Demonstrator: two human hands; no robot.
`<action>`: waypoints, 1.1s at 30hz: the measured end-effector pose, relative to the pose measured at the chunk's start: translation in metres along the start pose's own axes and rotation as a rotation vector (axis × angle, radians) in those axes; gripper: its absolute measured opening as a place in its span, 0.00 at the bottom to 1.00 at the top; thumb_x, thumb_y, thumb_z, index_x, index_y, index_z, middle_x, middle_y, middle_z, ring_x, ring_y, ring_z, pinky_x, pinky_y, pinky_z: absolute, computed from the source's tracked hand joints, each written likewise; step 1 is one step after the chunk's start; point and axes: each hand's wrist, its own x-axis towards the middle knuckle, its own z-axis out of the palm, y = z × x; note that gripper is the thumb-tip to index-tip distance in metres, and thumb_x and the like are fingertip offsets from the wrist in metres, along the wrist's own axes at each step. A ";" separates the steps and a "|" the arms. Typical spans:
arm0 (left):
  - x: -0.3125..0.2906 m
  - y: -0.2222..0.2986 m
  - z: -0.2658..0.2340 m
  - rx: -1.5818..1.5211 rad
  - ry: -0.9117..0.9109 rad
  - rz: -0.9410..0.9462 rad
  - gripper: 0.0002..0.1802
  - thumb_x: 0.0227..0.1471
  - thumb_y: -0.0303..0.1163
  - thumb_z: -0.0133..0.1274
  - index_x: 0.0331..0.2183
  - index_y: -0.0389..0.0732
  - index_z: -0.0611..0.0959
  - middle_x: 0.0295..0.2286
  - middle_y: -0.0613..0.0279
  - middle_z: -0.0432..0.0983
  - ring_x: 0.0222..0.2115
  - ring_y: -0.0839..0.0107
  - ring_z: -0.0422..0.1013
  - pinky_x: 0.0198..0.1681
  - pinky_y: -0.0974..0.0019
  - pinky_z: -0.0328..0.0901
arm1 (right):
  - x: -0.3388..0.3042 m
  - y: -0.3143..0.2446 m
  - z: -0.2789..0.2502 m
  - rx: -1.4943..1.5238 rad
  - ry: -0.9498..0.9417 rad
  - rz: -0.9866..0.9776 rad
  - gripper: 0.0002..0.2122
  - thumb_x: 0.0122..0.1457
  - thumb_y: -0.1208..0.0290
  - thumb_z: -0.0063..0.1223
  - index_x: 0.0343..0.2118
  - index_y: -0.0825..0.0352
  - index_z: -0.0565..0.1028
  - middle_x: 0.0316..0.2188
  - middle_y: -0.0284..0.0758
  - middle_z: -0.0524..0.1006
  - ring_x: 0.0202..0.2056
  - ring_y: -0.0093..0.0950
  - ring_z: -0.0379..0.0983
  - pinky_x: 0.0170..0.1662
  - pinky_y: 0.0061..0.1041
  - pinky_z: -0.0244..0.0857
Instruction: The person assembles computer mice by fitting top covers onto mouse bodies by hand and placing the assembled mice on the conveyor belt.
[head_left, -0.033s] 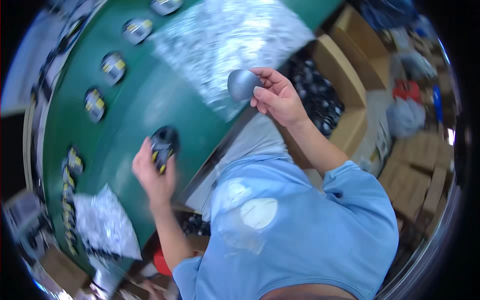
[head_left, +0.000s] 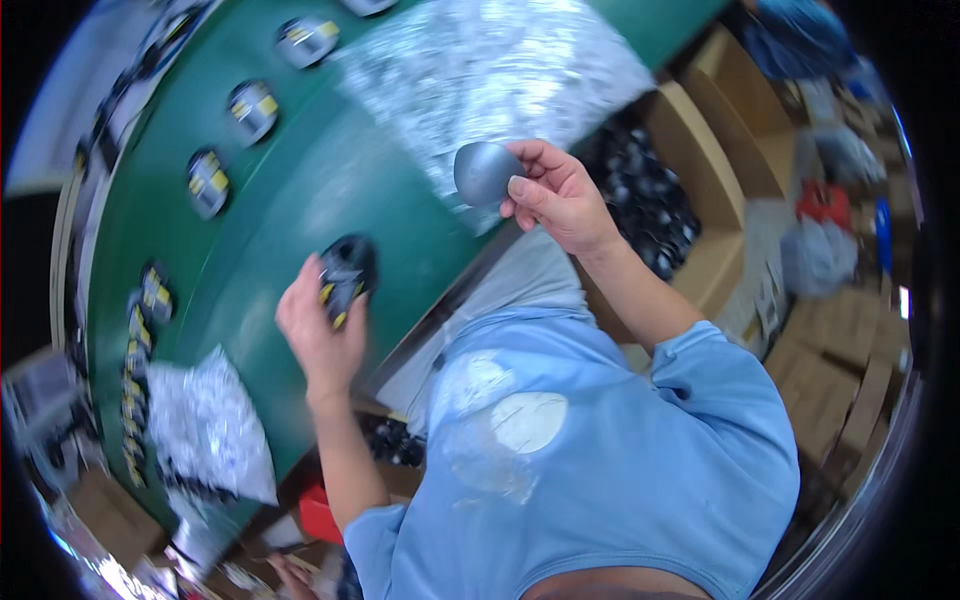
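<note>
Grey oval cap [head_left: 485, 172], pinched at its edge by my right hand [head_left: 560, 200] above the green conveyor belt [head_left: 330, 180], could slip, while my left hand [head_left: 318, 335] grips the black-and-yellow part [head_left: 345, 278] against the belt.

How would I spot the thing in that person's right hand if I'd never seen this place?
Find the green belt running across the picture, then its near edge, where the right hand is raised. Pinched in its fingers is a small grey shell, plain and rounded, unlike the black-and-yellow pieces lined up on the belt.
</note>
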 end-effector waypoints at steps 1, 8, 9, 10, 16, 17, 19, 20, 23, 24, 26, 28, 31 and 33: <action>-0.002 -0.002 0.000 0.009 0.007 0.012 0.39 0.49 0.29 0.70 0.62 0.36 0.77 0.58 0.47 0.77 0.56 0.46 0.72 0.64 0.49 0.62 | 0.010 0.006 0.016 -0.003 -0.086 0.097 0.11 0.71 0.73 0.59 0.53 0.68 0.77 0.40 0.32 0.82 0.38 0.20 0.81 0.32 0.17 0.73; -0.005 -0.002 -0.005 0.016 0.059 -0.024 0.39 0.46 0.33 0.73 0.60 0.38 0.79 0.60 0.52 0.77 0.55 0.50 0.73 0.63 0.49 0.61 | 0.043 0.051 0.081 0.163 -0.232 0.340 0.08 0.73 0.67 0.59 0.48 0.66 0.78 0.39 0.30 0.81 0.35 0.17 0.79 0.31 0.14 0.69; -0.005 -0.003 -0.006 0.004 0.052 -0.013 0.39 0.46 0.33 0.73 0.60 0.38 0.79 0.60 0.54 0.77 0.55 0.51 0.73 0.63 0.50 0.62 | 0.045 0.056 0.082 0.154 -0.248 0.350 0.08 0.73 0.67 0.59 0.48 0.66 0.78 0.39 0.30 0.81 0.35 0.17 0.79 0.31 0.14 0.69; -0.006 -0.004 -0.006 0.005 0.064 -0.025 0.39 0.46 0.33 0.73 0.60 0.38 0.79 0.60 0.54 0.77 0.55 0.51 0.73 0.63 0.50 0.62 | 0.047 0.061 0.080 0.100 -0.252 0.386 0.08 0.73 0.68 0.59 0.48 0.66 0.79 0.37 0.29 0.81 0.32 0.15 0.77 0.30 0.14 0.68; -0.008 -0.006 -0.004 -0.026 0.080 -0.032 0.41 0.46 0.33 0.73 0.61 0.40 0.78 0.60 0.57 0.77 0.55 0.52 0.72 0.62 0.50 0.62 | 0.043 0.053 0.106 -0.292 -0.209 0.362 0.11 0.71 0.69 0.62 0.52 0.63 0.80 0.30 0.27 0.79 0.25 0.12 0.70 0.28 0.15 0.65; -0.008 -0.006 -0.005 -0.028 0.077 -0.028 0.41 0.46 0.33 0.73 0.62 0.40 0.78 0.61 0.57 0.77 0.55 0.53 0.72 0.62 0.50 0.62 | 0.042 0.049 0.111 -0.372 -0.182 0.338 0.13 0.69 0.69 0.63 0.54 0.62 0.80 0.29 0.28 0.78 0.25 0.13 0.70 0.28 0.17 0.66; -0.008 -0.006 -0.004 -0.030 0.075 -0.028 0.41 0.46 0.33 0.73 0.62 0.40 0.78 0.61 0.57 0.77 0.55 0.53 0.72 0.62 0.50 0.62 | 0.049 0.043 0.108 -0.658 -0.352 0.230 0.15 0.67 0.68 0.64 0.56 0.60 0.80 0.30 0.30 0.79 0.26 0.18 0.73 0.30 0.22 0.69; -0.009 -0.006 -0.003 -0.039 0.084 -0.027 0.42 0.46 0.33 0.73 0.62 0.41 0.78 0.60 0.57 0.77 0.54 0.53 0.72 0.62 0.50 0.62 | 0.054 0.040 0.107 -0.937 -0.520 0.109 0.18 0.65 0.67 0.66 0.57 0.57 0.81 0.32 0.32 0.79 0.27 0.23 0.76 0.32 0.26 0.72; -0.009 -0.009 -0.010 -0.090 0.061 -0.036 0.42 0.46 0.32 0.73 0.63 0.41 0.77 0.56 0.56 0.79 0.54 0.53 0.72 0.61 0.50 0.63 | 0.069 0.031 0.110 -1.334 -0.733 -0.255 0.22 0.60 0.63 0.70 0.58 0.54 0.81 0.36 0.34 0.81 0.35 0.34 0.80 0.41 0.33 0.76; -0.008 -0.010 -0.012 -0.135 0.028 -0.041 0.43 0.46 0.31 0.72 0.64 0.42 0.76 0.54 0.56 0.80 0.54 0.53 0.72 0.61 0.51 0.63 | 0.074 0.029 0.110 -1.334 -0.733 -0.253 0.22 0.60 0.63 0.70 0.58 0.54 0.81 0.36 0.34 0.81 0.35 0.34 0.80 0.41 0.33 0.76; -0.004 -0.010 -0.017 -0.127 -0.004 -0.030 0.44 0.46 0.30 0.72 0.64 0.42 0.76 0.52 0.56 0.80 0.54 0.53 0.72 0.61 0.51 0.62 | 0.082 0.028 0.113 -1.292 -0.748 -0.542 0.23 0.57 0.58 0.71 0.56 0.54 0.83 0.41 0.32 0.83 0.42 0.37 0.80 0.48 0.34 0.76; -0.003 -0.010 -0.018 -0.118 -0.035 -0.020 0.44 0.46 0.29 0.71 0.65 0.42 0.75 0.50 0.56 0.80 0.54 0.54 0.72 0.61 0.52 0.62 | 0.084 0.041 0.113 -1.287 -0.794 -0.537 0.23 0.56 0.58 0.72 0.56 0.55 0.83 0.43 0.32 0.84 0.43 0.36 0.80 0.48 0.34 0.76; -0.005 -0.011 -0.016 -0.127 -0.018 -0.021 0.45 0.46 0.29 0.70 0.66 0.42 0.74 0.51 0.57 0.80 0.54 0.55 0.72 0.62 0.52 0.61 | 0.082 0.048 0.110 -1.261 -0.812 -0.535 0.25 0.55 0.58 0.73 0.56 0.57 0.82 0.45 0.32 0.84 0.45 0.36 0.80 0.49 0.34 0.76; -0.006 -0.011 -0.014 -0.123 -0.004 -0.030 0.44 0.46 0.30 0.70 0.65 0.42 0.74 0.51 0.57 0.80 0.54 0.55 0.72 0.63 0.52 0.61 | 0.081 0.051 0.106 -1.241 -0.782 -0.536 0.26 0.55 0.59 0.73 0.57 0.58 0.82 0.46 0.33 0.84 0.46 0.36 0.80 0.49 0.34 0.76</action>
